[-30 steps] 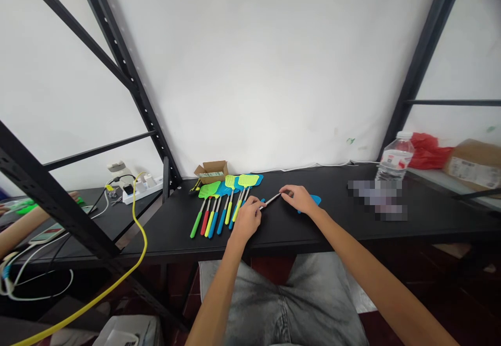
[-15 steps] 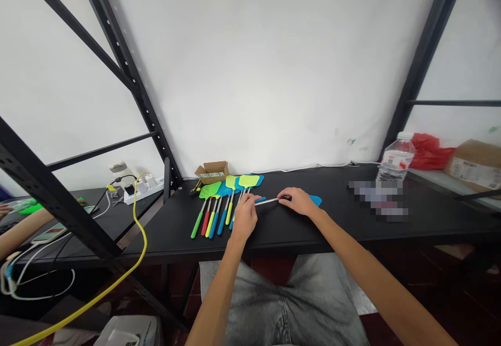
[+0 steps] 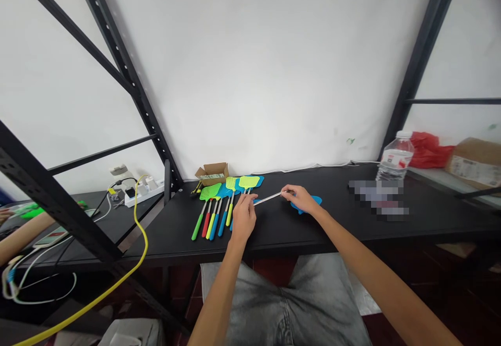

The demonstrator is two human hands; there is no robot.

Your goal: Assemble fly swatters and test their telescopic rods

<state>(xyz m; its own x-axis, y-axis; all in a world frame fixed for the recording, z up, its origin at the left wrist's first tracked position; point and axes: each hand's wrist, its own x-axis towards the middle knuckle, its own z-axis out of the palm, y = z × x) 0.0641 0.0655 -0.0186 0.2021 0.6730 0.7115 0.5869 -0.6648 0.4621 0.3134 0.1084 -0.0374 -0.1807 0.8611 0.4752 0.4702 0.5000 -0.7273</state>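
Between my hands, above the black tabletop, a thin silver metal rod (image 3: 268,198) of the fly swatter kind runs slightly upward to the right. My left hand (image 3: 244,214) is closed round its left end, where a bit of blue shows by the fingers. With fingertips pinched, my right hand (image 3: 298,198) grips the other end. Partly behind the right hand, a blue swatter head (image 3: 316,200) lies on the table; I cannot tell whether it joins the rod. Left of my left hand, several fly swatters lie in a row, among them a green swatter (image 3: 210,192) and a yellow swatter (image 3: 249,181).
A small open cardboard box (image 3: 212,173) stands behind the swatters. On the right are a clear bottle (image 3: 395,159), a red bag (image 3: 429,150) and a larger carton (image 3: 475,162). A yellow cable (image 3: 145,241) hangs at the left, near a power strip (image 3: 145,194) and another person's arm (image 3: 27,234).
My right hand has moved slightly up, lifting the rod's right end. The dark piece at its fingertips no longer shows, and more of the blue swatter head is visible under the hand.
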